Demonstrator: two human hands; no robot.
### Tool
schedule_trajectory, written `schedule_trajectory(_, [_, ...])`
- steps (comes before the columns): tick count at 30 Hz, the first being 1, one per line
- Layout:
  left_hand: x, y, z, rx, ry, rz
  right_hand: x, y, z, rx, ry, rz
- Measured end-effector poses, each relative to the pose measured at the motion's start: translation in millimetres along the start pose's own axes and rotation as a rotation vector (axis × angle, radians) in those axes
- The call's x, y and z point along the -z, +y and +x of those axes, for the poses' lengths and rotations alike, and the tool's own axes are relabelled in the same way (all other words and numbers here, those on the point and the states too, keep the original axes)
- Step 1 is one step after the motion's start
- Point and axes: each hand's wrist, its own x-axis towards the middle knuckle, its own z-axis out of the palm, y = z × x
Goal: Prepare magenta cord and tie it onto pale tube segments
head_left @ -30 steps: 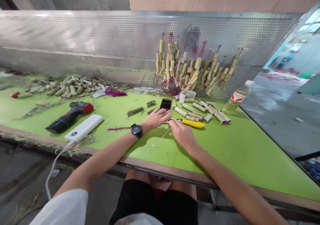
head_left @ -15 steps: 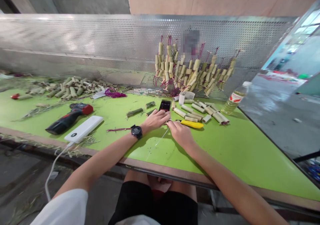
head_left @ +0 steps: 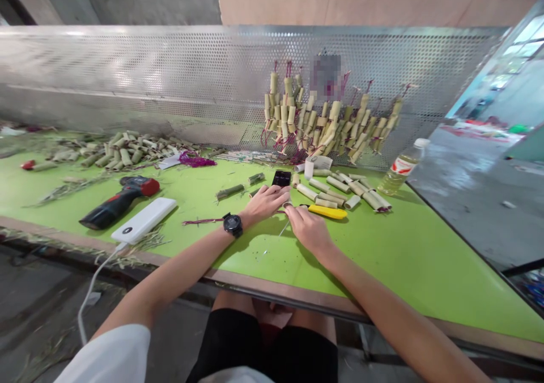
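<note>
My left hand (head_left: 266, 201), with a black watch (head_left: 232, 224) on its wrist, rests on the green table (head_left: 382, 258), fingertips closed on a small bamboo tube (head_left: 288, 203) that is mostly hidden. My right hand (head_left: 308, 227) meets it fingertip to fingertip and pinches a thin pale wire (head_left: 283, 229) that slants down toward me. A purple string (head_left: 202, 221) trails left from under my left wrist. A yellow knife (head_left: 327, 211) lies just right of my right hand.
A black phone (head_left: 281, 178) and loose bamboo tubes (head_left: 340, 187) lie beyond my hands. Strung bamboo bundles (head_left: 327, 122) hang on the perforated metal panel (head_left: 127, 83). A drill (head_left: 119, 199), a white power bank (head_left: 143, 218) and a bamboo pile (head_left: 123, 148) are left; a bottle (head_left: 402, 167) is right.
Both hands stay together at the same spot. The thin wire under my right hand has shifted slightly; the view has barely moved.
</note>
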Motion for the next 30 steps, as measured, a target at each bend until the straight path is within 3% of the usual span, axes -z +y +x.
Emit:
schedule_trajectory(8, [1.7, 3, 1, -0.026, 0.028, 0.014, 4, -3, 4, -0.089, -0.106, 0.024])
schedule_trajectory(16, [4.3, 5, 2, -0.034, 0.011, -0.027, 8, 1, 2, -0.031, -0.243, -0.129])
schedule_trajectory(25, [2.5, 4, 2, 0.018, -0.004, -0.085, 12, -3, 3, -0.024, -0.066, -0.065])
schedule_trajectory(30, [2.7, 4, 3, 0.031, -0.027, -0.101, 17, -6, 6, -0.081, -0.127, -0.006])
